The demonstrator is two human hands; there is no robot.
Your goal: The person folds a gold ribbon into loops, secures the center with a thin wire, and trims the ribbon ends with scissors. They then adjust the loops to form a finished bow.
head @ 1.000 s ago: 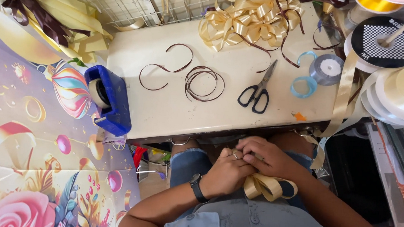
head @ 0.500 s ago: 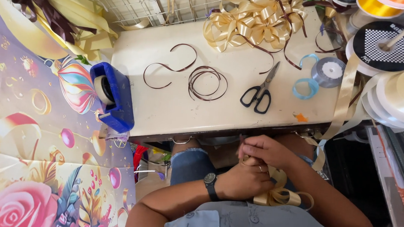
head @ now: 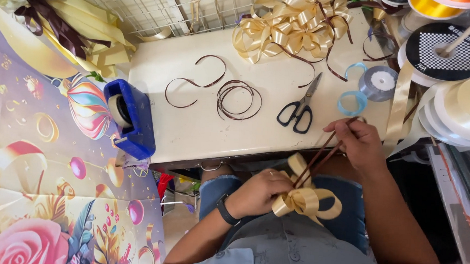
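Left hand (head: 257,192) pinches the gold ribbon bow (head: 306,199); right hand (head: 357,142) grips taut brown ribbon strands (head: 320,158).

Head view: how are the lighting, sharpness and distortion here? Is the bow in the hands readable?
Head view: even, soft light, faint shadows on the cream table; wide-lens bending at the edges; mild sheen on the ribbon spools. The gold bow in the left hand is sharp, and the brown ribbon strands pulled by the right hand read clearly; scissors crisp.
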